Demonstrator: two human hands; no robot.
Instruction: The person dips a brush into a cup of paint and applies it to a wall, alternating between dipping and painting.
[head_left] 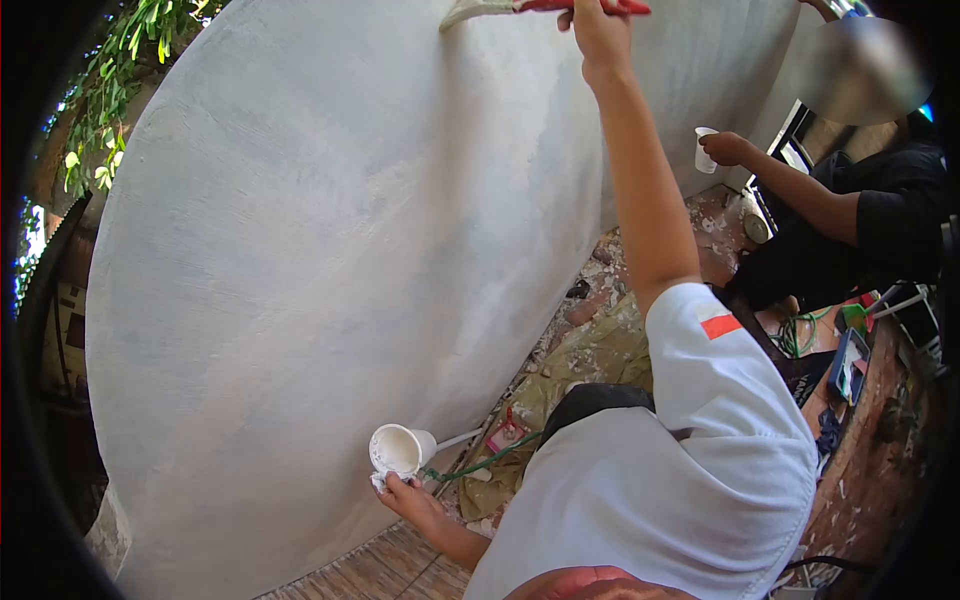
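- Nearest the camera lay the person's white short-sleeved shirt [650,480], with an orange-red rectangular patch [719,325] on the raised sleeve; no writing on it could be read.
- The right hand [598,28] was raised overhead, fingers clenched around the red handle of a wide flat paintbrush [530,8]; the pale bristle end of the brush pointed left and touched the top of the wall.
- The left hand [408,490] was held low, gripping a white plastic cup of white paint [398,449] by its underside together with a scrap of white cloth; the cup sat just beside the lower wall, its mouth tilted toward the camera.
- Brush and cup were well apart, one at the top edge of the view and one near the bottom.
- The large grey-white plastered wall [330,260] filled most of the view, with uneven, streaked coverage.
- Green foliage [120,70] hung over the wall's upper left corner.
- The ground at the wall's foot was paint-spattered reddish paving [860,480] strewn with a crumpled drop sheet [590,355] and a green cord [480,462].
- A co-worker in a black shirt [880,220] crouched at right, one hand holding a small white cup [704,150] near the wall.
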